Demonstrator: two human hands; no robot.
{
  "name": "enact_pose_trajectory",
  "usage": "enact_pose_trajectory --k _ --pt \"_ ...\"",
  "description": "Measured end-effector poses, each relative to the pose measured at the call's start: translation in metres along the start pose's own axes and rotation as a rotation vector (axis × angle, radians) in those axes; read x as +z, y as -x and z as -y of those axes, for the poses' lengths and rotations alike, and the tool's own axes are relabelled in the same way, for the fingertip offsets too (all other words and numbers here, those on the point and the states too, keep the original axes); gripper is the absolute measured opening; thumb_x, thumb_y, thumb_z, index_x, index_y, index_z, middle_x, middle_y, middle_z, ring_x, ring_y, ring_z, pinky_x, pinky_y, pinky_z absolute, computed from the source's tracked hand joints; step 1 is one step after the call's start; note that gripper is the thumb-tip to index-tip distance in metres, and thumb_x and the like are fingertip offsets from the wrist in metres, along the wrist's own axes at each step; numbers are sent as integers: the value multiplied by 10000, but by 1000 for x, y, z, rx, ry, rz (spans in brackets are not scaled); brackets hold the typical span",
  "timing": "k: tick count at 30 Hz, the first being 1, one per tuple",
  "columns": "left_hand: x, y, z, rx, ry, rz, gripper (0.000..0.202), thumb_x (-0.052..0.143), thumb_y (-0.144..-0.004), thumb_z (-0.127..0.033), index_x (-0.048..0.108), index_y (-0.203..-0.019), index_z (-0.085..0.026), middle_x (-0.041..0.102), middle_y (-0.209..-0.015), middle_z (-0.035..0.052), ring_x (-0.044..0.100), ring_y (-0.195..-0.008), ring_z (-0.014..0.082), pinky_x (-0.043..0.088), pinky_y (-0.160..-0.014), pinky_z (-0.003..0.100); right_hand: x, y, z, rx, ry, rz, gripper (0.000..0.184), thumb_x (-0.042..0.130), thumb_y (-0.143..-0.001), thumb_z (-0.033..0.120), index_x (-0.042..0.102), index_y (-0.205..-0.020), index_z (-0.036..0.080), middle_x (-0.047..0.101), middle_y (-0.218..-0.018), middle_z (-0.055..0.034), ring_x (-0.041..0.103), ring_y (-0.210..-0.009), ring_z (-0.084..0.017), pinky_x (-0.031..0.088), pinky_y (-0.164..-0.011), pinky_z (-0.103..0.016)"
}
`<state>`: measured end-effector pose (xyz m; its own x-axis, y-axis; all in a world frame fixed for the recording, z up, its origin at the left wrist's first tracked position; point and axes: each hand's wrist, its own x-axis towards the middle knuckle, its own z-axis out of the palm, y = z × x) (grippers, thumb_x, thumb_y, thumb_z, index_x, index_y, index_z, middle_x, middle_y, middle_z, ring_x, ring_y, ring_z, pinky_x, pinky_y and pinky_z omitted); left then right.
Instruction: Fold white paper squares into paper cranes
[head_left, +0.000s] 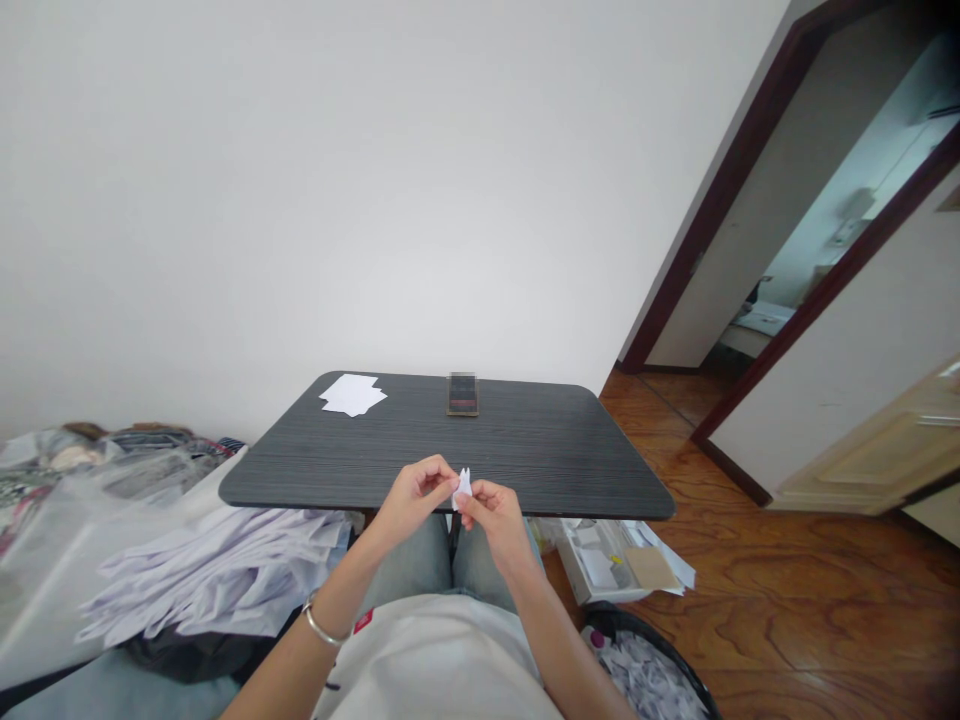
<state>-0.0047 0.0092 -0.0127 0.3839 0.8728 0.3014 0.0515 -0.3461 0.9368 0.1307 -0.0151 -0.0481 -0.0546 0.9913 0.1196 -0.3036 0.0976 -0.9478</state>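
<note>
A small piece of folded white paper is pinched between my two hands, just over the near edge of the dark table. My left hand grips its left side with thumb and fingertips. On the other side, my right hand has thumb and forefinger closed on its lower right part. Two narrow points stick up from the top of the folded paper. Parts of it are covered by my fingertips.
On the dark table lie white paper sheets at the back left and a phone at the back. White cloth is heaped at left. A box of papers and a bin of paper scraps stand on the floor at right.
</note>
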Motion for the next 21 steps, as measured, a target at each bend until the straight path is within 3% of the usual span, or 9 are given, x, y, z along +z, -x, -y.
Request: enact_pose_trajectory --k 11,21 --pt "-5 1 -5 16 -126 46 200 587 -745 -291 588 -634 -125 506 -658 7 485 -601 115 383 -562 218 -1 -1 -1 -6 -15 20 188 682 -652 306 616 -568 151 514 -447 40 406 -393 -66 329 -415 -193" --pt "3 5 -6 70 -304 -80 207 526 -784 -256 558 -622 -132 519 -620 0 483 -579 109 375 -549 210 0 -1 -1 -2 6 15 200 680 -638 308 590 -554 149 514 -442 41 414 -392 -68 333 -414 -193"
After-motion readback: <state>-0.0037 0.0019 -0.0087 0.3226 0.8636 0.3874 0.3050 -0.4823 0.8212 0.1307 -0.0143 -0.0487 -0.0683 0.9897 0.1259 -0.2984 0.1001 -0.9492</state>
